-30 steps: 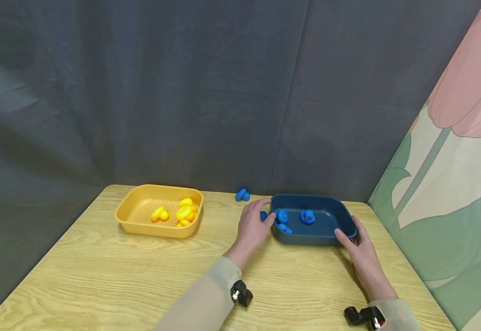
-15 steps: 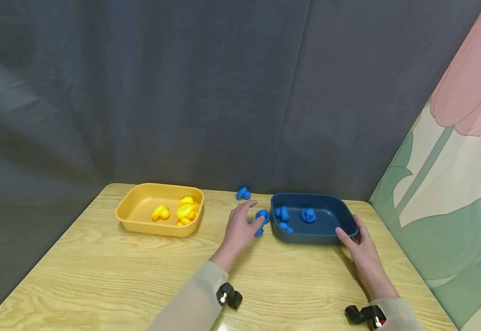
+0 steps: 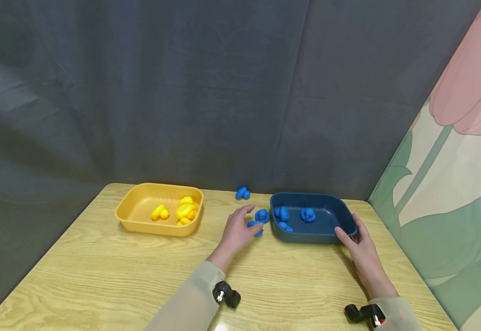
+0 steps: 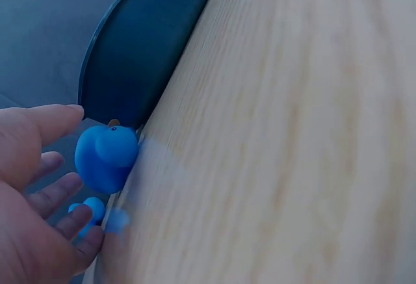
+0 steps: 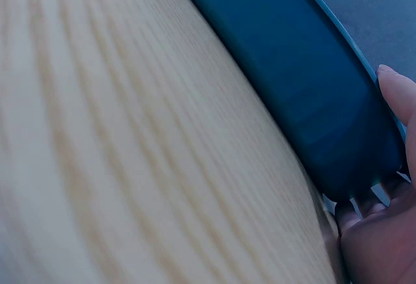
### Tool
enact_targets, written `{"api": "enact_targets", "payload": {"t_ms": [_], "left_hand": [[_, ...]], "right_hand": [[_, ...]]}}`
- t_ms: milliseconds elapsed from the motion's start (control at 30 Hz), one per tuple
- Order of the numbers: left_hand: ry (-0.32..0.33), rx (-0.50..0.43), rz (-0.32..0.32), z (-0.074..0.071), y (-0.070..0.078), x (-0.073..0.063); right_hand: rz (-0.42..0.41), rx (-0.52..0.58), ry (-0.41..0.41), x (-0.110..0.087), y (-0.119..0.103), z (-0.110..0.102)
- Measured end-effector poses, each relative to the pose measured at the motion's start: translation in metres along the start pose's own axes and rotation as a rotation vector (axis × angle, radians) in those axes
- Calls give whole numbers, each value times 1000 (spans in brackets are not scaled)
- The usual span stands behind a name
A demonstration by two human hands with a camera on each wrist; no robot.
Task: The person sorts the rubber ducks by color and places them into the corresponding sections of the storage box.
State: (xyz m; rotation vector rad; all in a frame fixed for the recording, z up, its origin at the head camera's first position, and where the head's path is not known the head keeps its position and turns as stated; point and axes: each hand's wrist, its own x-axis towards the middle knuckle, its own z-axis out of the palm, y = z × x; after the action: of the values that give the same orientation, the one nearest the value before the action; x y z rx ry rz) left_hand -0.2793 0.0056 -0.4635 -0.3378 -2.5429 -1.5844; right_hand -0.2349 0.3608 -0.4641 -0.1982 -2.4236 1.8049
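Observation:
My left hand (image 3: 237, 231) reaches low over the table with spread fingers, beside a blue rubber duck (image 3: 259, 233). A second blue duck (image 3: 262, 215) sits just behind it, left of the dark blue basin (image 3: 306, 238). In the left wrist view, thumb and fingers stand on the near side of a blue duck (image 4: 107, 160), with nothing gripped between them. My right hand (image 3: 366, 259) holds the basin's front right corner, thumb at the rim, fingers around the outer wall (image 5: 305, 121). Inside the basin lie several blue ducks (image 3: 308, 215).
A yellow basin (image 3: 153, 229) with several yellow ducks (image 3: 159, 212) stands at the left. Another blue duck (image 3: 242, 193) lies at the table's back edge. A dark curtain (image 3: 207, 92) hangs behind, and a flower-patterned wall (image 3: 464, 207) borders the right side.
My left hand has moved left and slightly down from the basin's left rim to the ducks beside it. The right hand has stayed at the basin.

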Motion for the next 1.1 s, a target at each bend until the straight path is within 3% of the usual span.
{"api": "enact_targets", "payload": {"t_ms": [1100], "left_hand": [[-51,112,34,3,-10,0]], "right_hand": [[9,-4,-4,2,1,-1]]}}
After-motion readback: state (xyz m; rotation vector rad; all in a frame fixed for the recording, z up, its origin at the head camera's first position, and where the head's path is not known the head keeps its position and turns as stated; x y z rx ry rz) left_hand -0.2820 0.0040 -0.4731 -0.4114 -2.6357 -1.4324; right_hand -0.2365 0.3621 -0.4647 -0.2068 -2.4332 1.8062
